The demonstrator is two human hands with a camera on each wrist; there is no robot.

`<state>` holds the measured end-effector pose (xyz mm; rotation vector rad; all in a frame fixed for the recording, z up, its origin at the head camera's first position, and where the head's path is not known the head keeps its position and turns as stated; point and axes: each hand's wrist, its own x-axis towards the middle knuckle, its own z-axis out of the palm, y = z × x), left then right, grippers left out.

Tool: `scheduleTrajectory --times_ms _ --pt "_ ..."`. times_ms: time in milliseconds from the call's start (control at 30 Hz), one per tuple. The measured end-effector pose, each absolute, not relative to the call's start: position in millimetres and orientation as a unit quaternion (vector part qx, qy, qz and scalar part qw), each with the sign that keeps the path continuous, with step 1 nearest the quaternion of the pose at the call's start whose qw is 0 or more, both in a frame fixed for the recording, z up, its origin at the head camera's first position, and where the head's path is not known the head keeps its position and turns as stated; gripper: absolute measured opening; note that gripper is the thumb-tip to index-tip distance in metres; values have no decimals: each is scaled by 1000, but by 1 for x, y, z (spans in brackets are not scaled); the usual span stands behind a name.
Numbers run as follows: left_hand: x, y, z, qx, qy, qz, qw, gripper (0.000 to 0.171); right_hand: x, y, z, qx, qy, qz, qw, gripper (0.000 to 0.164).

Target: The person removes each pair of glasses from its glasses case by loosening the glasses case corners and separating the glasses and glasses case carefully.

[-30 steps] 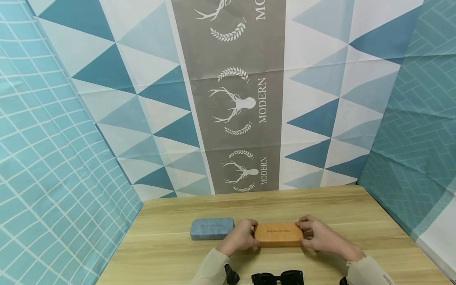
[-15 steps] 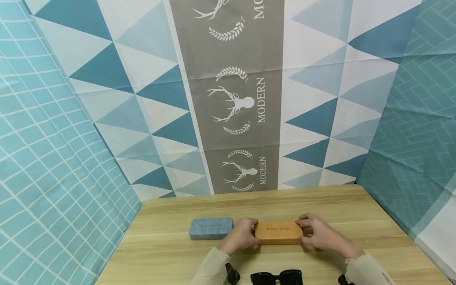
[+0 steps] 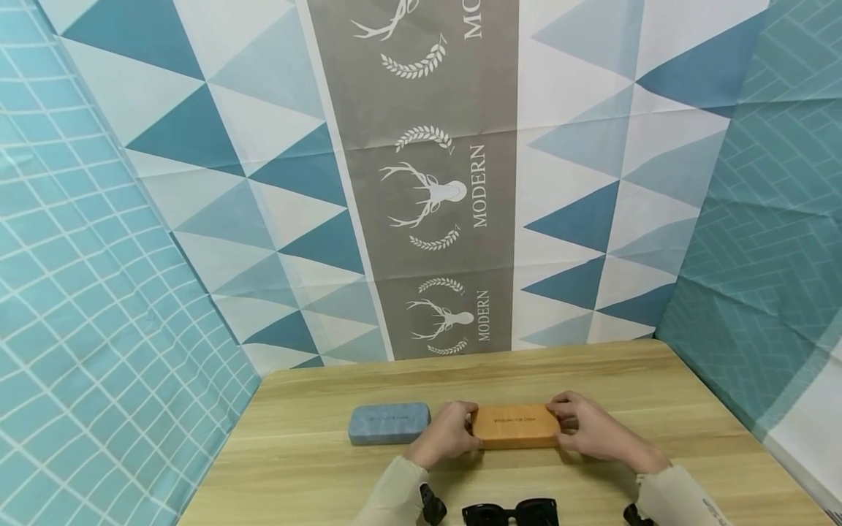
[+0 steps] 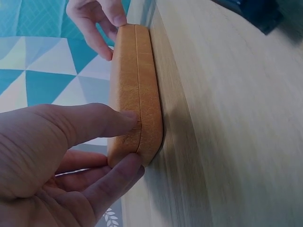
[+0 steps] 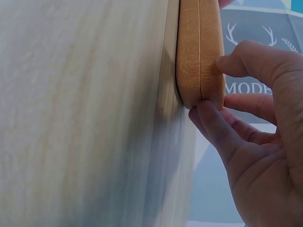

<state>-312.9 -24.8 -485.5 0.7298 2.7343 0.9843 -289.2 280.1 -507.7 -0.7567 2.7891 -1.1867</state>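
Observation:
An orange glasses case (image 3: pixel 516 426) lies lengthwise across the wooden table, with its lid closed and small dark lettering on top. My left hand (image 3: pixel 449 432) grips its left end, thumb on the front side near the seam (image 4: pixel 138 94) and fingers around the end. At the opposite end, my right hand (image 3: pixel 588 429) holds the case between thumb and fingers. The right wrist view shows that thumb against the front of the orange case (image 5: pixel 200 56) and fingertips at its corner. Left of my left hand sits a blue-grey glasses case (image 3: pixel 389 424), also closed.
Black sunglasses (image 3: pixel 509 513) lie at the bottom edge of the head view, between my forearms. The wooden table (image 3: pixel 316 475) ends at a patterned cloth wall (image 3: pixel 447 219) behind; tiled-pattern cloths hang at both sides.
The orange case, still in both hands, has shifted slightly away from me, nearer the back of the table. The blue-grey case and the sunglasses have stayed in place.

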Motion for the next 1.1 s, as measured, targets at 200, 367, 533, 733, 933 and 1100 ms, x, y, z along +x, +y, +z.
scheduleTrajectory --times_ms 200,367,533,733,933,1100 --pt "-314 -22 -486 243 913 321 64 53 -290 281 -508 -236 897 -373 -4 51" --pt "-314 -20 -484 246 915 315 56 52 -291 282 -509 -235 899 -370 -13 50" --pt "-314 -19 -484 247 915 316 52 44 -292 282 -509 -233 900 -368 -21 48" --pt "-315 -18 -485 246 917 311 43 43 -294 282 -510 -236 898 -371 -26 47" --pt "-313 -21 -486 236 914 326 54 68 -295 283 -512 -242 900 -362 -31 47" --pt "-310 -29 -482 218 909 349 62 87 -295 279 -510 -232 913 -328 -66 56"
